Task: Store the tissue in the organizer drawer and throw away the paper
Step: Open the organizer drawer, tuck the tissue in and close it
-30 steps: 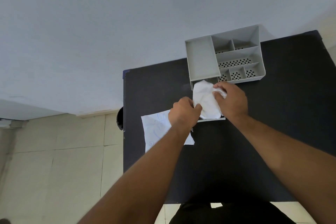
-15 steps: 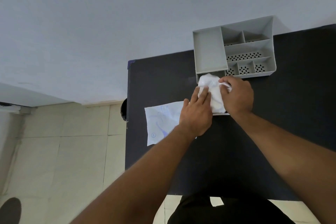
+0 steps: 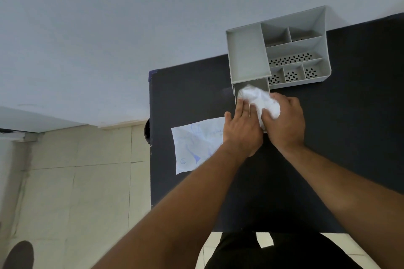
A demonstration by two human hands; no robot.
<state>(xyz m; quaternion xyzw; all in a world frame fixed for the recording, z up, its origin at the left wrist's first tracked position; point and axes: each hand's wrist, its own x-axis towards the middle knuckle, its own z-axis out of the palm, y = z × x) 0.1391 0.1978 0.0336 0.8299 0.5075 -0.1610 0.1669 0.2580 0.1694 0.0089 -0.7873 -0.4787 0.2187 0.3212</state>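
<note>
1. Fingers of the left hand [image 3: 241, 129] lie flat, pressing one white tissue [image 3: 260, 100]; the right hand [image 3: 284, 122] clutches its other side.
2. One grey organizer [image 3: 282, 50] stands on one black table [image 3: 188, 98], its single drawer [image 3: 251, 85] pulled open, tissue bunched inside.
3. One scribbled paper [image 3: 196, 144] lies left, partly hidden under the left wrist; the drawer front is covered.

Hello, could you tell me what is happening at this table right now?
A person is pressing a crumpled white tissue into the pulled-out drawer of a grey organizer with both hands: the left hand flat on it, the right hand cupped around it. The scribbled paper lies on the black table, not yet thrown away.
</note>
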